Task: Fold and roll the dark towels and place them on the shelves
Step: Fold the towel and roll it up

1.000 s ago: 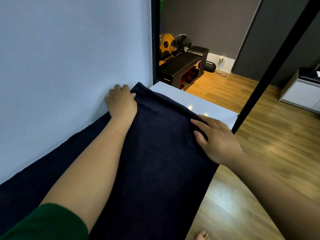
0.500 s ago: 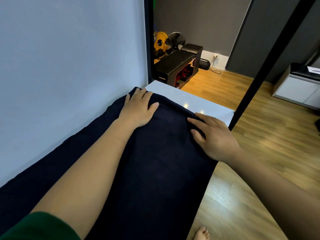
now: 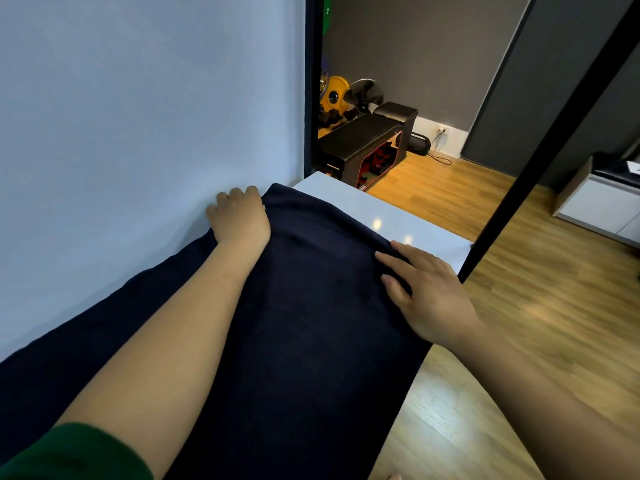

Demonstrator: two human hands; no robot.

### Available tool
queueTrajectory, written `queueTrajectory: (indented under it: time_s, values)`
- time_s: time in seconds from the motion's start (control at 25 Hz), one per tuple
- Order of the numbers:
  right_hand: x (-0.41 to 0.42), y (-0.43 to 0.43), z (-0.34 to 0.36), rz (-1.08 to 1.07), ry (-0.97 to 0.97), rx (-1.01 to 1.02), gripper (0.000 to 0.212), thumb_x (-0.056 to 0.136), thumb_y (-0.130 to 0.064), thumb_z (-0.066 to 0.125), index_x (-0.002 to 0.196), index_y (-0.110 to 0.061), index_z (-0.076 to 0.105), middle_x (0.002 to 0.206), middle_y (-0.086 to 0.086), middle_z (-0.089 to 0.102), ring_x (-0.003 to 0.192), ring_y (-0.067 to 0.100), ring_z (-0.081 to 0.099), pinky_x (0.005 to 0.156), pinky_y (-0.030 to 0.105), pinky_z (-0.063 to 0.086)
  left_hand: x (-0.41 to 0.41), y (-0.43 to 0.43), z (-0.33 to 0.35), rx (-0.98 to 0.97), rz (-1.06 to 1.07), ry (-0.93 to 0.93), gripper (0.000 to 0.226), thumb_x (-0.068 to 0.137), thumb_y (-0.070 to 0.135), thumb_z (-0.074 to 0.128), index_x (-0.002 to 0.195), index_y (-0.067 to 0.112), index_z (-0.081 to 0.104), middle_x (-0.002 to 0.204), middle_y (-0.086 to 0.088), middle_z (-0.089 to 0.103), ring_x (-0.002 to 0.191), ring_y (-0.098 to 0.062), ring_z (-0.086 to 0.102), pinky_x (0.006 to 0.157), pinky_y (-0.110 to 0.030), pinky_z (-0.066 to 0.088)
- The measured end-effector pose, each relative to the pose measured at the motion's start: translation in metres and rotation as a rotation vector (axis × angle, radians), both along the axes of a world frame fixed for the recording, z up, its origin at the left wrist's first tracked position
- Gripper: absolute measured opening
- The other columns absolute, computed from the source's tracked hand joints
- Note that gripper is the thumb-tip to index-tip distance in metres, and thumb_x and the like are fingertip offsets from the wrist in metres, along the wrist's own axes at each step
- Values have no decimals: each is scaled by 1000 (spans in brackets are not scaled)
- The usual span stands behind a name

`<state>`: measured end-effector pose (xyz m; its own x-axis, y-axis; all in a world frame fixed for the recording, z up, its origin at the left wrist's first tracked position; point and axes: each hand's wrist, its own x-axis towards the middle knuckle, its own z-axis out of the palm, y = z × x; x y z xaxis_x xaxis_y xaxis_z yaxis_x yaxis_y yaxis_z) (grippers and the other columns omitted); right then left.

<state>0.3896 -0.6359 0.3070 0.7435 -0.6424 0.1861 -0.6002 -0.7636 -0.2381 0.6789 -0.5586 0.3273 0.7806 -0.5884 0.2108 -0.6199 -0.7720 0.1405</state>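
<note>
Dark navy terry towel (image 3: 311, 323) lay flat along the glossy white surface (image 3: 398, 216), not yet rolled or shelved; the left hand (image 3: 239, 220) curled its fingers at the towel's edge by the pale blue wall (image 3: 138, 133) (grasp unclear), the right hand (image 3: 429, 292) pressed down with straight, released fingers.

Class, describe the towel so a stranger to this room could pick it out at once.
Find the pale blue wall on the left; a white surface runs along its foot. The dark towel lies spread on it, left hand at its wall edge, right hand flat on its outer edge. It alone is navy, against white and pale blue.
</note>
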Motion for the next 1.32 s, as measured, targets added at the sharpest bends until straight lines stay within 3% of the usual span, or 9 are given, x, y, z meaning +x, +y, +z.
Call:
queueTrajectory:
  time_s: [0.08, 0.16, 0.28, 0.36, 0.48, 0.64, 0.92, 1.08, 1.32]
  values:
    - [0, -1, 1, -8, 3, -7, 64, 89, -59, 18, 141, -38, 49, 152, -6, 42, 139, 19, 37, 114, 36, 25, -6, -4, 6, 55, -29, -173, 24, 91, 12, 51, 115, 10, 54, 118, -13, 53, 111, -33, 47, 94, -45, 38]
    - [-1, 0, 2, -4, 9, -4, 64, 89, -59, 18, 141, -37, 49, 152, -5, 43, 139, 20, 38, 114, 38, 27, -20, -13, 6, -103, -360, -326, 32, 89, 9, 54, 121, 10, 57, 124, -14, 52, 116, -34, 48, 101, -48, 37]
    - [1, 1, 5, 28, 26, 28, 63, 91, -60, 20, 142, -37, 48, 153, -5, 40, 141, 20, 35, 115, 38, 25, -37, -26, 0, -140, -878, 57, 35, 101, 14, 43, 134, 16, 56, 140, -5, 52, 129, -26, 46, 110, -42, 35]
    - [-3, -4, 14, 37, 19, 112, 49, 97, -54, 37, 139, -35, 52, 151, -7, 43, 139, 18, 38, 114, 39, 31, -28, -33, 1, 61, -904, 212, 37, 104, 17, 35, 134, 23, 56, 137, 0, 56, 128, -22, 46, 108, -41, 36]
    - [-26, -24, 36, -147, -73, 117, 26, 91, -40, 64, 113, -29, 69, 117, -6, 67, 109, 19, 58, 88, 38, 50, 3, -45, 16, 194, -824, 82, 32, 103, 25, 41, 127, 35, 60, 119, 0, 60, 112, -22, 51, 95, -39, 44]
    - [-48, -37, 38, -364, -202, 479, 24, 79, -35, 81, 86, -17, 68, 74, 1, 66, 67, 19, 60, 55, 28, 42, 36, -58, 35, 420, -639, -104, 29, 97, 26, 55, 125, 34, 60, 122, 2, 59, 113, -23, 53, 83, -36, 45]
    - [-49, -51, 50, -363, -137, 716, 21, 78, -21, 83, 87, -9, 68, 63, 10, 58, 53, 23, 48, 57, 34, 40, 31, -82, 52, 665, -690, -167, 14, 79, 14, 66, 92, 21, 65, 102, -5, 57, 87, -28, 60, 75, -39, 55]
    - [-47, -58, 59, -285, -16, 513, 11, 79, -20, 79, 79, -14, 70, 66, 3, 63, 60, 20, 55, 57, 29, 42, 28, -73, 54, 499, -740, -98, 17, 84, 13, 59, 78, 24, 47, 88, 0, 45, 82, -24, 54, 66, -36, 46]
    - [-59, -53, 26, 32, -12, -379, 14, 82, -13, 69, 93, -10, 62, 87, 5, 53, 81, 28, 55, 51, 40, 51, 31, -43, 17, 52, -683, -126, 11, 90, 8, 50, 97, 12, 57, 102, -8, 60, 89, -34, 56, 71, -40, 43]
